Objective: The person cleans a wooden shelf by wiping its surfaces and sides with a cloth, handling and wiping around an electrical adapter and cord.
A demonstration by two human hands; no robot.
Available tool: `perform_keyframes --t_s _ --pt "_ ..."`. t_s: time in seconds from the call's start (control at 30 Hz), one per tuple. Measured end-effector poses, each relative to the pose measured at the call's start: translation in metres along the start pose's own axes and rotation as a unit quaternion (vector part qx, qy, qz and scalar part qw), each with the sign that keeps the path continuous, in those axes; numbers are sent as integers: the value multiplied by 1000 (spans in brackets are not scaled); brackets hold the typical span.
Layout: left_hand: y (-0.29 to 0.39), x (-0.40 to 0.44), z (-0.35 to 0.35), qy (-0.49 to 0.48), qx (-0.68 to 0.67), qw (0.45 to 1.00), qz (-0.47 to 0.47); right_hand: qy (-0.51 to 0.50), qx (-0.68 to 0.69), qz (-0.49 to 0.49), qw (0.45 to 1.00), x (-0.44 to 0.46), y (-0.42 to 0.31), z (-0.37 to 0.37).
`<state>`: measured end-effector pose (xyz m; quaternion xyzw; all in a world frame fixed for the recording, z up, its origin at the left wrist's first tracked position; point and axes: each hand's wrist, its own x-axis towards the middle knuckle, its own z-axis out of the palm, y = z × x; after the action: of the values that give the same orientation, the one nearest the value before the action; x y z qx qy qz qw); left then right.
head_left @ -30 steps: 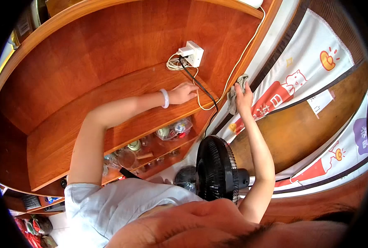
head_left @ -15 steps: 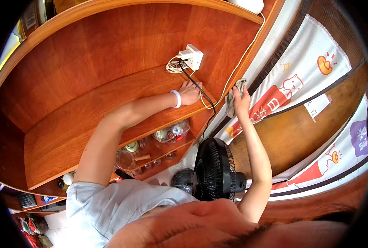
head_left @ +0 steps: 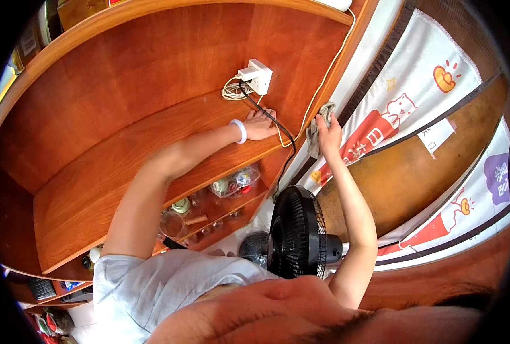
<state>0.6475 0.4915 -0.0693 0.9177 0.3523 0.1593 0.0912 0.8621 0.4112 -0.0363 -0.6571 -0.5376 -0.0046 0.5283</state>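
Note:
My left hand (head_left: 259,125), with a white band on its wrist, rests flat on the wooden shelf (head_left: 123,155) near its right end. A black cord (head_left: 279,124) crosses in front of its fingers. Just beyond it, a white power adapter block (head_left: 259,77) sits against the cabinet back with a coiled white cable (head_left: 232,90). In my right hand (head_left: 330,139) is a crumpled grey cloth (head_left: 313,142), held against the outer side edge of the cabinet. The fingers are bent over the cloth, which partly hides the surface behind it.
A black fan (head_left: 295,232) stands below, between my arms. Printed white curtains (head_left: 407,86) hang at the right. Lower shelves hold a clear plastic bag of items (head_left: 237,182) and glassware. A white cable (head_left: 330,77) runs down the cabinet's right side.
The view has shifted slightly, moving the scene a little left and up. My right hand and the cloth sit slightly higher along the cabinet's side edge. My left hand stays on the shelf.

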Motion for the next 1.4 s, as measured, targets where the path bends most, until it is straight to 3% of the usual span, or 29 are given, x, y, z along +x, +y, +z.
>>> perform_keyframes --t_s 0.07,0.13,0.2,0.23,0.27,0.33,0.47,0.57,0.63,0.67,0.73,0.8,0.87,0.9,1.03,1.07,1.1,1.17,1.23,1.4 --pt "2 3 -4 25 -10 1000 -12 0 -8 0 1000 -1 -3 -2" --pt "25 -4 -38 -62 -38 995 -63 4 1 -7 1000 -1 2 2" --pt "18 3 -17 -29 -56 994 -91 2 -28 -7 1000 -5 0 2" --pt "23 5 -11 2 -75 990 -117 -10 -114 -23 993 -14 -2 3" --pt "19 0 -6 2 -75 990 -117 -25 -90 -37 995 -14 -2 3" --pt "20 -14 -2 44 18 998 -46 -148 -182 54 971 -29 8 4" --pt "30 -51 -9 18 40 999 32 -183 -153 69 969 -42 30 5" --pt "63 -66 -30 -36 36 998 26 -106 -73 26 991 -26 24 -4" --pt "62 -53 -25 5 56 994 95 31 5 -51 998 6 -1 -15" --pt "63 -48 -15 5 57 994 95 34 -21 -65 997 4 -8 -20" --pt "60 -30 -8 92 37 984 147 140 118 -148 972 55 -55 -40" --pt "63 -25 -9 39 35 992 112 153 136 -154 967 60 -73 -45" --pt "55 -13 10 86 25 988 129 165 20 -197 966 71 -106 -53" --pt "66 -20 -2 51 40 992 113 165 -20 -193 967 68 -104 -44" --pt "59 -26 6 22 22 990 134 61 -45 -181 981 22 -42 -18" --pt "55 -31 8 34 49 982 178 16 -63 -162 985 5 -22 -12" --pt "56 -35 6 46 76 971 223 8 -75 -163 984 -3 -21 -14" --pt "57 -38 0 -1 80 974 210 -3 -83 -154 985 2 -22 -17" --pt "60 -40 -2 -51 86 976 195 20 -71 -194 978 32 -42 -35" --pt "56 -44 7 -8 82 978 190 236 -51 -286 927 153 -164 -85"
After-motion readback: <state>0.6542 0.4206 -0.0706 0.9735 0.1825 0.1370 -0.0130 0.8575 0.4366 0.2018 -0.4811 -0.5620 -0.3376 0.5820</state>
